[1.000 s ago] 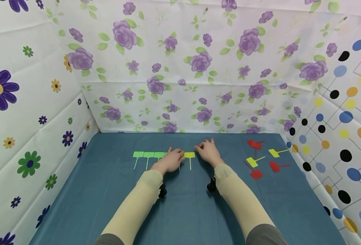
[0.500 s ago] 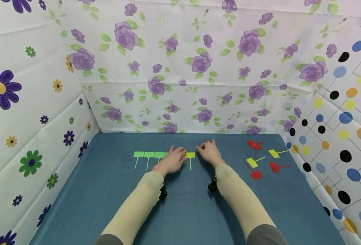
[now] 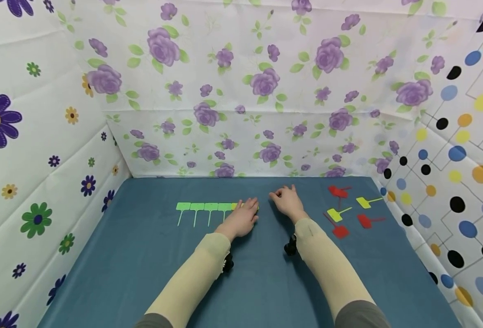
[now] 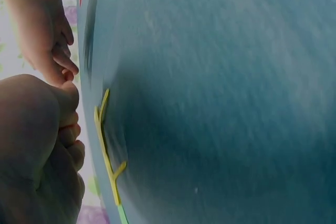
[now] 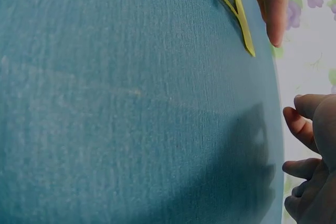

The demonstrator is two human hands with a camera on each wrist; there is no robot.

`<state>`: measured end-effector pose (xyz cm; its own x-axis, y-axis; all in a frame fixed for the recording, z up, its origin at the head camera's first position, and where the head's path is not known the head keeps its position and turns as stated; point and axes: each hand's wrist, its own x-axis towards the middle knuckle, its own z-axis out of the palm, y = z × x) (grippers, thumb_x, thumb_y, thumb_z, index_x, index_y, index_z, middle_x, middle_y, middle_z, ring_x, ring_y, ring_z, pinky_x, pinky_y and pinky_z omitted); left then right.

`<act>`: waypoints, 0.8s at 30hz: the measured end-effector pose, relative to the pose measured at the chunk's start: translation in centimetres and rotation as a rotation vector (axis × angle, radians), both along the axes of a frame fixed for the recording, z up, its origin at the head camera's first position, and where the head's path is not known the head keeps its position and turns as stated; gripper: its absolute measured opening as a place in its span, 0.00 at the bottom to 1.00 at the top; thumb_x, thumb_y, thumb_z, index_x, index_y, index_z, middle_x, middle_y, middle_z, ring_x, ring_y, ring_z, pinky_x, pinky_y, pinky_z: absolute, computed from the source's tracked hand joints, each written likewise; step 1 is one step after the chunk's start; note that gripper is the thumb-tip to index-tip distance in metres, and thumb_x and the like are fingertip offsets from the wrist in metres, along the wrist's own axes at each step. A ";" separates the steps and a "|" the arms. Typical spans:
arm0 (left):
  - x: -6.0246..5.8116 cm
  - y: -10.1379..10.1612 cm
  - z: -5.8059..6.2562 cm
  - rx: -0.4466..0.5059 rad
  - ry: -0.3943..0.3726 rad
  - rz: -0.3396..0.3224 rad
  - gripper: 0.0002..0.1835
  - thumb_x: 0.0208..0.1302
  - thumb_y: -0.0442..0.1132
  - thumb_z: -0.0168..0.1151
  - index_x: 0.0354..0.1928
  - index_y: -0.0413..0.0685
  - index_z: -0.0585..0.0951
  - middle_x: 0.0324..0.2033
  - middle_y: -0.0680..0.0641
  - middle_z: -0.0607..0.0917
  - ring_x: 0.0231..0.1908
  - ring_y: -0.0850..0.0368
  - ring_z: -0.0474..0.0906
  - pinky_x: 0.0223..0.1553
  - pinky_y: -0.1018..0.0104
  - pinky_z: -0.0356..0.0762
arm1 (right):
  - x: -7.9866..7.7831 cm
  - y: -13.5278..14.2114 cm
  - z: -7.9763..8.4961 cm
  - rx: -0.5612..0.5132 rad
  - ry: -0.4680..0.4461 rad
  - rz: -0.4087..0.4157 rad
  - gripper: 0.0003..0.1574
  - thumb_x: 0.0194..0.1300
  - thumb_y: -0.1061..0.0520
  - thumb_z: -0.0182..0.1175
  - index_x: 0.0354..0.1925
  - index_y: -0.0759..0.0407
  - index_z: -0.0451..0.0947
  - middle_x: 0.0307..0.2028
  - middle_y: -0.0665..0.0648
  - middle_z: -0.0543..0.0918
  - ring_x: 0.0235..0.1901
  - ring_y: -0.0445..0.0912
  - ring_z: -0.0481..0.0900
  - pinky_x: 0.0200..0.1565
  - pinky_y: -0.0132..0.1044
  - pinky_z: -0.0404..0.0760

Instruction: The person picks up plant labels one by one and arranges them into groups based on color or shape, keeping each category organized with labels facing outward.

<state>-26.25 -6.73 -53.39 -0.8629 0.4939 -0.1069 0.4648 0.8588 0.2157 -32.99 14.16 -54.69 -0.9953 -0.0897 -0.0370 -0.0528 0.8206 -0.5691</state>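
A row of T-shaped plant labels lies on the blue cloth in the head view, several green labels (image 3: 197, 206) on the left with yellow ones (image 4: 107, 156) at the right end. My left hand (image 3: 241, 219) is over those yellow labels with its fingers extended, hiding most of them from above. Close to its fingertips, the end yellow label (image 5: 242, 22) shows in the right wrist view. Just right of the row is my right hand (image 3: 288, 202), its fingers loosely bent and nothing held between them.
Loose red labels (image 3: 341, 231) and yellow labels (image 3: 334, 215) lie scattered at the table's right side. The blue cloth (image 3: 257, 282) runs back to a floral curtain (image 3: 241, 136), with patterned sheets at both sides.
My left hand has slid right along the row, uncovering the green labels and covering the yellow ones. My right hand has shifted slightly right, away from the row.
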 end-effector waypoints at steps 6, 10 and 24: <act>0.2 0.9 -0.2 -0.055 -0.008 0.034 0.30 0.88 0.44 0.47 0.84 0.41 0.60 0.85 0.43 0.55 0.84 0.47 0.48 0.84 0.47 0.41 | 0.0 0.3 0.0 0.003 0.000 0.004 0.25 0.84 0.42 0.57 0.49 0.61 0.88 0.72 0.68 0.75 0.83 0.66 0.46 0.80 0.63 0.51; 0.2 1.1 -0.3 -0.092 -0.003 0.051 0.30 0.88 0.43 0.47 0.84 0.41 0.60 0.85 0.43 0.55 0.84 0.47 0.48 0.83 0.47 0.42 | 0.1 0.4 -0.1 -0.001 0.004 -0.002 0.24 0.84 0.43 0.57 0.48 0.61 0.88 0.71 0.68 0.76 0.83 0.66 0.47 0.80 0.62 0.51; 0.2 1.4 -1.3 -0.179 0.005 0.069 0.29 0.89 0.43 0.44 0.84 0.42 0.60 0.84 0.43 0.55 0.84 0.48 0.49 0.83 0.48 0.43 | 0.3 0.5 0.0 -0.019 0.012 -0.003 0.24 0.84 0.43 0.56 0.44 0.60 0.88 0.72 0.69 0.75 0.82 0.68 0.46 0.80 0.64 0.53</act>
